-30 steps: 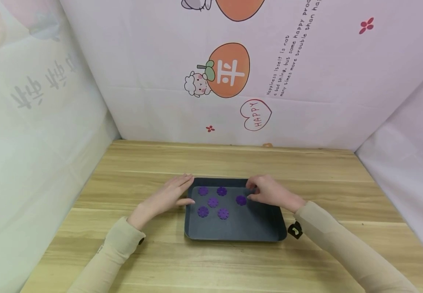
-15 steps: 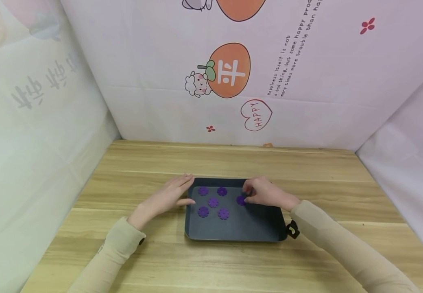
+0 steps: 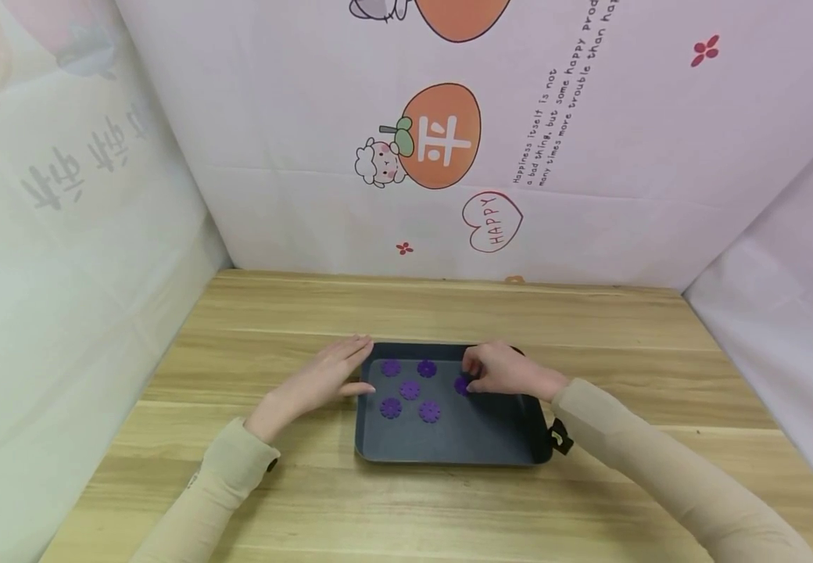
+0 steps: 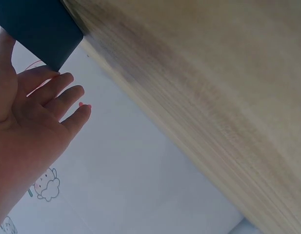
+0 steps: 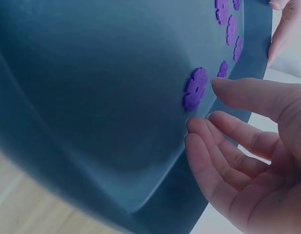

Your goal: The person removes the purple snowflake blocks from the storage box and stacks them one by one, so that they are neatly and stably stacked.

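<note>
A dark rectangular tray [image 3: 477,442] lies on the table, holding several purple notched discs [image 3: 410,389] spread over its left part. My left hand [image 3: 322,378] rests at the tray's left edge, its fingers fairly straight and the thumb at the rim; in the left wrist view, the left hand [image 4: 40,102] has its fingertips at the tray's corner. My right hand [image 3: 508,369] reaches into the tray over a single purple disc [image 3: 460,385], partly covered by the thumb. In the right wrist view that disc [image 5: 195,90] lies flat beside the right hand's parted thumb and loosely bent fingers.
The tray sits on a wooden table [image 3: 406,508] that ends at a white printed backdrop [image 3: 280,156]. White sheets stand on both sides. A small black object [image 3: 560,436] is beside the tray's right edge, near the right sleeve.
My right hand has shifted slightly left, and its thumb now covers part of the single disc. The left hand, tray and other discs have stayed in place.
</note>
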`<state>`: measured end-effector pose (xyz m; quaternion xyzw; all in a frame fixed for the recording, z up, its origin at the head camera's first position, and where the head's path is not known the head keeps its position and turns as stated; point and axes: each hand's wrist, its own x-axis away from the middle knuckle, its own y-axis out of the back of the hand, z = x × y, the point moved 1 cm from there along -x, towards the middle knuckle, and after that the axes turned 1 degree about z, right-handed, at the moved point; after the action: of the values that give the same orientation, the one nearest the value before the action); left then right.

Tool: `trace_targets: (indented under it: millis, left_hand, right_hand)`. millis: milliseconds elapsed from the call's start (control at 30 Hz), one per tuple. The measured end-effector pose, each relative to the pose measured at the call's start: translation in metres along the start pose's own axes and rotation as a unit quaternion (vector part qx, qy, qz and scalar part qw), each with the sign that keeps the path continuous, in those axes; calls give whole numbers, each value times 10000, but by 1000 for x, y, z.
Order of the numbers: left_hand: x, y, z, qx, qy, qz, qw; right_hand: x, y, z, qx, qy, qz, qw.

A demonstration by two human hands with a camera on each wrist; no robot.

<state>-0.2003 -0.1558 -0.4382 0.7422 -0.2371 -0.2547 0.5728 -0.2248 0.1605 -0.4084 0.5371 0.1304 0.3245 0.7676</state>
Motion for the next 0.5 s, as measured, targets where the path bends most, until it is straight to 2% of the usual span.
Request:
trace_targets:
  millis: [500]
  left_hand:
    - [0, -3, 2, 58, 18, -27, 10000]
  right_hand:
    - [-7, -3, 2, -89, -139, 399, 9991]
